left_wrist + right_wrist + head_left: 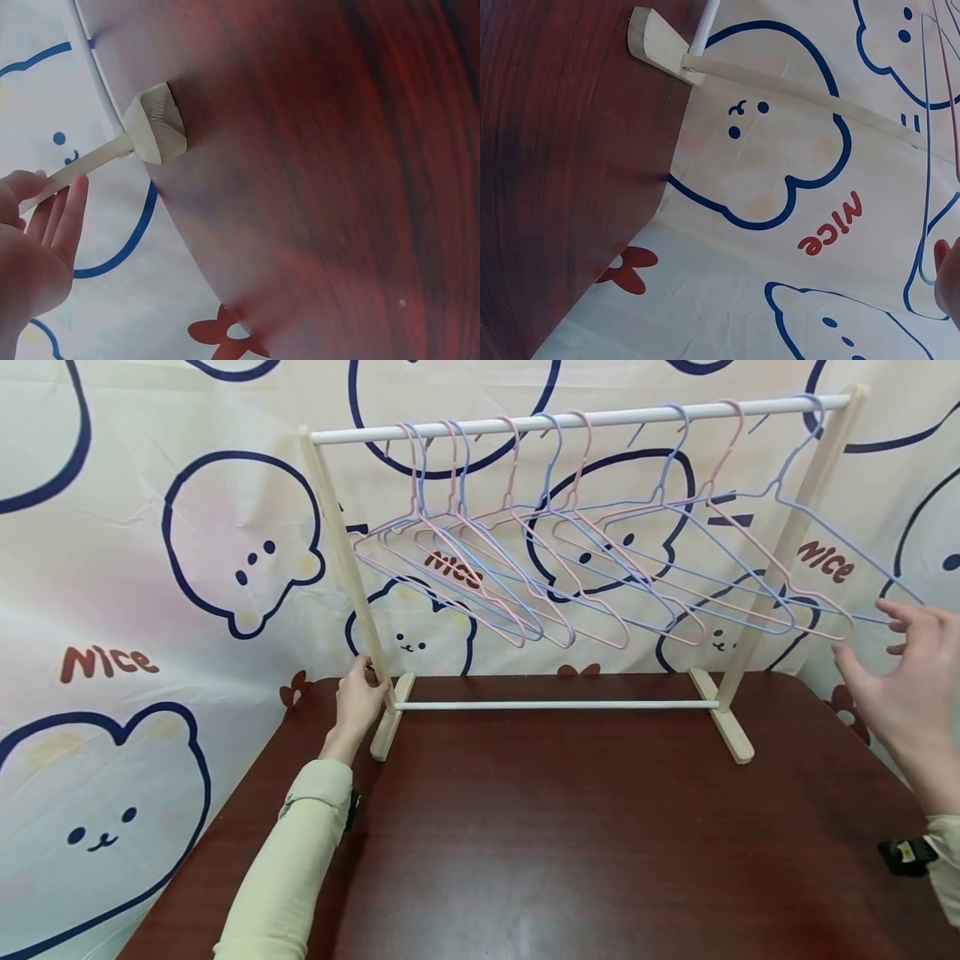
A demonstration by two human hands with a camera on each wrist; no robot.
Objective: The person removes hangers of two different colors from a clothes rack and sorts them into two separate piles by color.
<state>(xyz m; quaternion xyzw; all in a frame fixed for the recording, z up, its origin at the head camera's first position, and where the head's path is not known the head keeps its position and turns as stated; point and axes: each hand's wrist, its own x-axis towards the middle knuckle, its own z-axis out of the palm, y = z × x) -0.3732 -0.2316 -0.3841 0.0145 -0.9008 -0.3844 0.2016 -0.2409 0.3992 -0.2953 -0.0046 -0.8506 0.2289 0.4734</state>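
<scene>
A wooden clothes rack (517,425) with a white top rail carries several pink and light blue clothes hangers (600,531). Low on the rack's left post (352,577), my left hand (358,700) pinches the wood; in the left wrist view, the thumb and fingers (69,217) lie on opposite sides of it. Out at the right, my right hand (903,685) has its thumb and fingers spread beside the end of the rightmost blue hanger (847,545). Fingertips meet or overlap that end, and contact is hard to tell. Only a sliver of the right hand (950,281) enters its wrist view.
The rack's feet (723,718) stand at the back of a dark red-brown table (540,827), joined by a white lower bar (555,705). Behind hangs a pale cloth (225,693) printed with cartoon bears and "Nice".
</scene>
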